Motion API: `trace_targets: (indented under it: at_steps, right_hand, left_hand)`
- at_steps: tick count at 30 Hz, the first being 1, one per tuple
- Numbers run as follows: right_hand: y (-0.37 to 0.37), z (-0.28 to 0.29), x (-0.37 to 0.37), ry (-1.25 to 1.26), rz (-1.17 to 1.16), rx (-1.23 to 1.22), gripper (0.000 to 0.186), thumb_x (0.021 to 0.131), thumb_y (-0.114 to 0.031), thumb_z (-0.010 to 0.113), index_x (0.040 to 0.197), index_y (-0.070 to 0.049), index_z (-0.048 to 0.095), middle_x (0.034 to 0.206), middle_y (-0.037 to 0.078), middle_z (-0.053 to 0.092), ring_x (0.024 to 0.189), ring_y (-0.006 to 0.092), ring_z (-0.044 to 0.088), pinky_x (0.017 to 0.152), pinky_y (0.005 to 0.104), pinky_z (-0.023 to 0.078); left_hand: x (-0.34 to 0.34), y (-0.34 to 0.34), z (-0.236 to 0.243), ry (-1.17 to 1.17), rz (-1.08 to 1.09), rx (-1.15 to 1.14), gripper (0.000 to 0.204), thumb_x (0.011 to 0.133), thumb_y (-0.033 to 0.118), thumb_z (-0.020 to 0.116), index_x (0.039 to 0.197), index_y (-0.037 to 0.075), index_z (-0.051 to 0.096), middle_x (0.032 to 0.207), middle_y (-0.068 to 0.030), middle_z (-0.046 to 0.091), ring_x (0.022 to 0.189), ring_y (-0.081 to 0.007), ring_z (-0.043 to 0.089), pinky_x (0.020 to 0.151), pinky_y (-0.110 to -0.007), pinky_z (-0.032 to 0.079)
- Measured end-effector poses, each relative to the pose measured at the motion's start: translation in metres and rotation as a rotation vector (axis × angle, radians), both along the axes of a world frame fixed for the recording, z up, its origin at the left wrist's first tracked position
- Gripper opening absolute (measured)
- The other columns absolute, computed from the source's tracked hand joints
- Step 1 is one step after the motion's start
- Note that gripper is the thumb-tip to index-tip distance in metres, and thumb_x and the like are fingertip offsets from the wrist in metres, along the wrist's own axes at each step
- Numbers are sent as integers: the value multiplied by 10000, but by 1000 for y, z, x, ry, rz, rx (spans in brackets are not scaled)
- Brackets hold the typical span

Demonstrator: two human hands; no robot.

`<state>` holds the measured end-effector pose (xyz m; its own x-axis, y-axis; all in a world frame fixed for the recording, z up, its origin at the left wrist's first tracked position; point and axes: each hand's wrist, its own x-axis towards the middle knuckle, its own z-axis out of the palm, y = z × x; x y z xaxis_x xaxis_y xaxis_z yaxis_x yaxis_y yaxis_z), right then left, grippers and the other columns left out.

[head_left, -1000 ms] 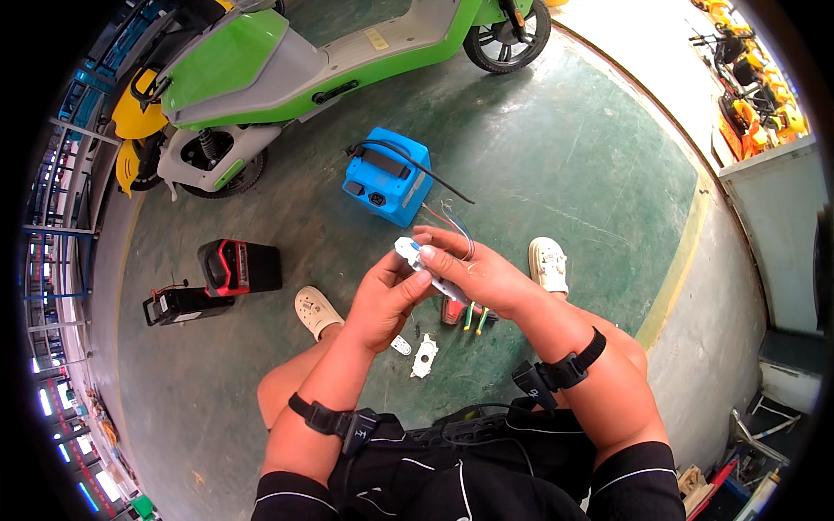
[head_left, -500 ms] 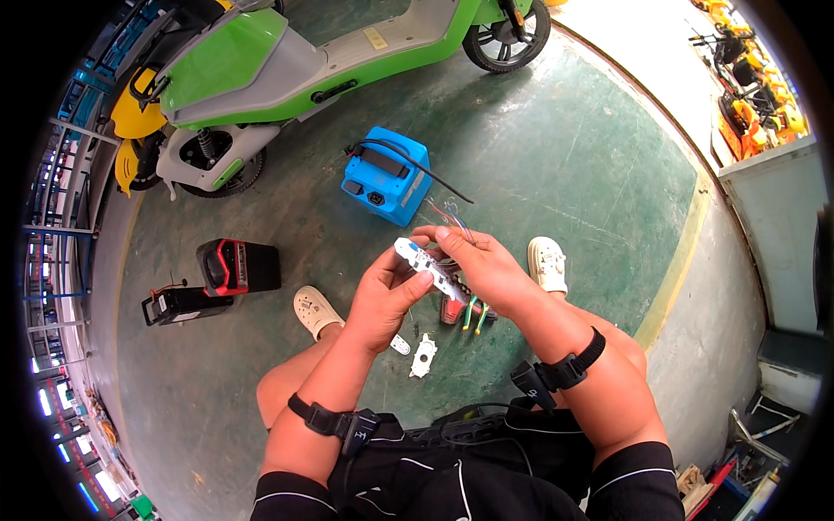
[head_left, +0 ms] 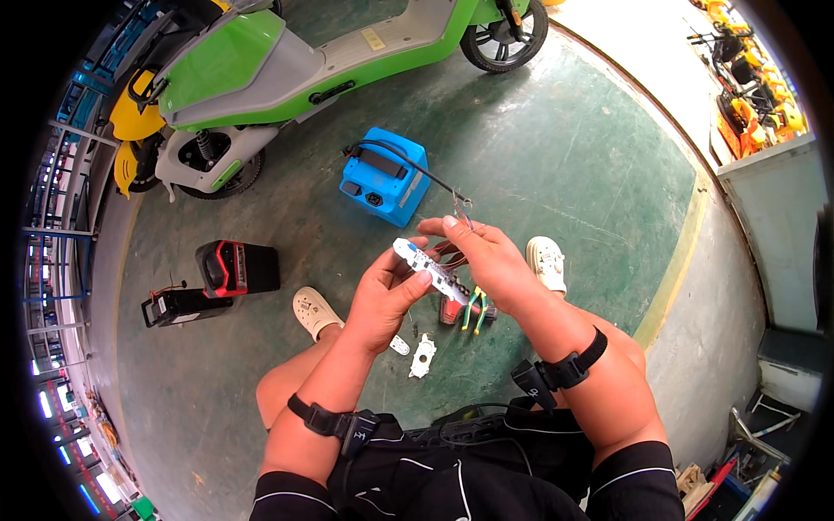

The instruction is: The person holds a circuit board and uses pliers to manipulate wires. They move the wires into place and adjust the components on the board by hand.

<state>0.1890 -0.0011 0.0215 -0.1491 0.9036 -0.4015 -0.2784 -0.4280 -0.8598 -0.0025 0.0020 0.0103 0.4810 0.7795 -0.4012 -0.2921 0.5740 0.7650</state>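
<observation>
My left hand (head_left: 385, 300) is closed on a long white part (head_left: 426, 266) with dark and blue spots on its face, its thumb pressing the near edge. Thin coloured wires (head_left: 463, 210) stick up from my right hand (head_left: 495, 260), pinched between thumb and fingers just right of that part. More dark red wires run between the two hands, partly hidden by the fingers. Below them on the floor lie pliers with green and yellow handles (head_left: 474, 311) and a red and black object (head_left: 450, 310). A white plastic plate (head_left: 423, 356) and a smaller white strip (head_left: 399, 345) lie nearer me.
A blue box with a black cable (head_left: 387, 181) stands ahead on the green floor. To the left are a black and red case (head_left: 239, 267) and a black battery-like box (head_left: 182, 304). A green and grey scooter (head_left: 287, 74) stands at the back; a pale cabinet (head_left: 773, 208) is at right.
My right hand has shifted slightly right, away from the white part, and the wire ends have moved a little up and right. My left hand stays nearly still.
</observation>
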Motion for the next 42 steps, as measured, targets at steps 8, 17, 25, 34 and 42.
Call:
trace_targets:
  at_steps: [8,17,25,34,42]
  right_hand:
    - [1,2,1,-11,-21,25,464,1066,-365,449,1229,16,657,1138,93,691,1008,177,630,936,343,484]
    - [2,2,3,-26,-34,45,449,1056,-375,488,1164,16,681,1071,82,703,986,169,633,919,343,482]
    - [3,-4,4,7,-69,66,459,1062,-390,458,1137,1,686,1098,94,694,1005,184,623,916,354,470]
    - [3,-5,3,10,-85,81,440,1065,-377,454,1125,-10,687,1113,86,692,1003,185,619,908,358,470]
    - [5,-7,8,64,-144,71,409,1062,-361,461,1093,-24,691,1097,95,705,976,185,612,924,359,465]
  left_hand:
    - [1,0,1,16,-4,4,536,919,113,721,1388,12,483,1286,-118,606,1189,-188,574,1033,-357,472]
    - [1,0,0,38,-13,24,550,915,131,731,1390,11,481,1285,-120,607,1204,-191,569,1045,-361,465]
    - [2,-1,-3,0,-11,-19,539,921,127,719,1387,12,474,1311,-136,586,1217,-216,566,1036,-379,480]
    - [4,-2,-3,17,-18,21,505,924,185,716,1362,59,499,1261,-80,606,1161,-200,603,1025,-391,482]
    - [1,-2,-9,21,-3,4,479,935,159,691,1361,61,494,1261,-96,605,1156,-202,600,1039,-396,473]
